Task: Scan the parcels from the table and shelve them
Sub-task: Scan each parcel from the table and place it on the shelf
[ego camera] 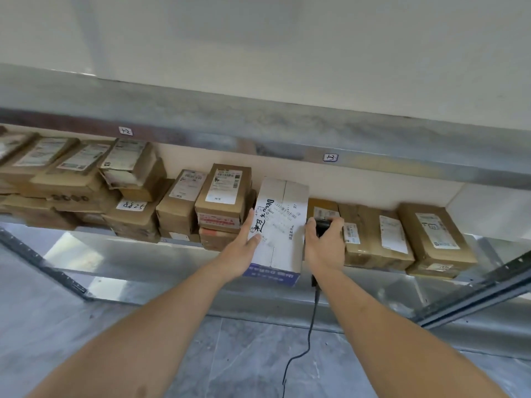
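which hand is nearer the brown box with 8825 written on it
Left. The left hand lies flat on the white parcel, a few boxes right of the 8825 box. The right hand, gripping the scanner, is farther right.

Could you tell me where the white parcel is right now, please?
In the head view the white parcel sits mid-shelf, between brown boxes, its near end overhanging; the left hand rests on it.
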Tool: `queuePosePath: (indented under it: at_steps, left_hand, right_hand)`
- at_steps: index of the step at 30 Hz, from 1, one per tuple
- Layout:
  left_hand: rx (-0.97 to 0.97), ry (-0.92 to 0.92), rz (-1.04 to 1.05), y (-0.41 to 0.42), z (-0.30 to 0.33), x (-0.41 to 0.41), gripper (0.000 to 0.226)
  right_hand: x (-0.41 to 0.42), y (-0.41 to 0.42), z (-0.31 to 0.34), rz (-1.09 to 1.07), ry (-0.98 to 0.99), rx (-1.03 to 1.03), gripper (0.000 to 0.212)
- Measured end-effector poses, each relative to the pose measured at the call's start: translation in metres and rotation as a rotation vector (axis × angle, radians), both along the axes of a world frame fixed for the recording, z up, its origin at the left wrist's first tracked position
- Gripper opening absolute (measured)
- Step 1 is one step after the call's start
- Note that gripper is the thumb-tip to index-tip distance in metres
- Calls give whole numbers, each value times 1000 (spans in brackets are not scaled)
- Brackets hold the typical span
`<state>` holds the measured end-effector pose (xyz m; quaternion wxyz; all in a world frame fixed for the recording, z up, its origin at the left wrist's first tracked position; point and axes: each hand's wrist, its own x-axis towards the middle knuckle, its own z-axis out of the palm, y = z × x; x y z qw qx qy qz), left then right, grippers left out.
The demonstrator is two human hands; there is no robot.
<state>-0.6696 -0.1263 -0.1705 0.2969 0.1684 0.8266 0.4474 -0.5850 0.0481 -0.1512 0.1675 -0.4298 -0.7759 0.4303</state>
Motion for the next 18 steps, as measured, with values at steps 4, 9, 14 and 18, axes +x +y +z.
queuePosePath:
  at_steps: [4, 9, 14, 18]
  left_hand:
    - [-90, 99, 113, 17, -1, 0, 60]
    - [-302, 689, 119, 44, -4, -2, 48]
    - [-335, 839, -97, 61, 0, -12, 50]
    - [-452, 834, -225, 62, 6, -23, 69]
  right_hand:
    - [-14, 18, -5, 80, -6, -32, 40]
    - [-31, 40, -10, 147, -8, -18, 41]
    - [-41, 55, -7, 184, -27, -29, 40]
    - [-47, 62, -6, 190, -39, -37, 37]
